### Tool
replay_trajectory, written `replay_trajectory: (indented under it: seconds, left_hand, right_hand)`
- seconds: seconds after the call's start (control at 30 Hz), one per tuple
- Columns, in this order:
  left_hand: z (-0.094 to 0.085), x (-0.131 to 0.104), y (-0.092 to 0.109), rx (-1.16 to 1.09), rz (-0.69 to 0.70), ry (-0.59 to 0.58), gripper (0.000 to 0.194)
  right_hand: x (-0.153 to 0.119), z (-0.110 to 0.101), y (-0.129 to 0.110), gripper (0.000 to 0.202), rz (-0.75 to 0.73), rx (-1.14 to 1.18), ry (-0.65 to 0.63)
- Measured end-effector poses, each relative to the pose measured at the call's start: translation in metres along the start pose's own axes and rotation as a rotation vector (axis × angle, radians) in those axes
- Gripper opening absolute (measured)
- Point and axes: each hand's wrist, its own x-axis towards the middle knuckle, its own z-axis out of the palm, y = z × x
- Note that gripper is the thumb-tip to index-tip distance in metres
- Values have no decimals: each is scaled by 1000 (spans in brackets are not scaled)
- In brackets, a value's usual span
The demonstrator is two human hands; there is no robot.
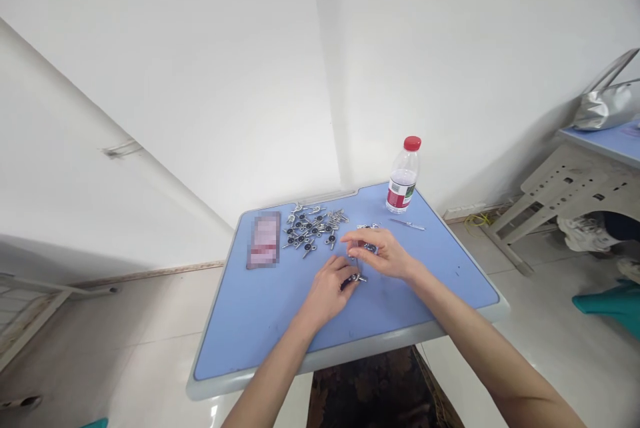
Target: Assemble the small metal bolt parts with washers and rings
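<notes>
My left hand (330, 288) is closed around a small metal fitting (362, 278) near the middle of the blue table; its silvery end sticks out past my fingertips. Just above it, my right hand (383, 251) is curled with thumb and fingers close together. A thin line runs down from those fingers to the fitting, too fine to name. Beyond my hands lies a pile of small metal fittings with black round parts (303, 231). More small metal pieces (367, 227) lie partly hidden behind my right hand.
A phone-like flat object (263, 240), blurred out, lies at the left of the table (240, 321). A red-capped water bottle (403, 178) stands at the back right, with a slim metal tool (407, 224) before it. A white wall (250, 115) rises behind; another table (605, 141) stands right.
</notes>
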Motion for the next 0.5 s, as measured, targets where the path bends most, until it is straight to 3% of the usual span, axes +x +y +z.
replay_trajectory:
  seconds: [0.1, 0.23, 0.33, 0.5]
  left_hand:
    - [-1, 0, 1, 1, 0, -12, 14]
    - [-1, 1, 0, -5, -3, -21, 15]
    - [0, 1, -2, -8, 7, -11, 16]
    - [2, 1, -3, 0, 18, -12, 13]
  right_hand:
    - [-3, -3, -2, 29, 60, 178, -37]
    - [-5, 1, 3, 19, 139, 279, 49]
    - [-5, 7, 6, 16, 156, 231, 132]
    - [-5, 8, 11, 20, 14, 9, 175]
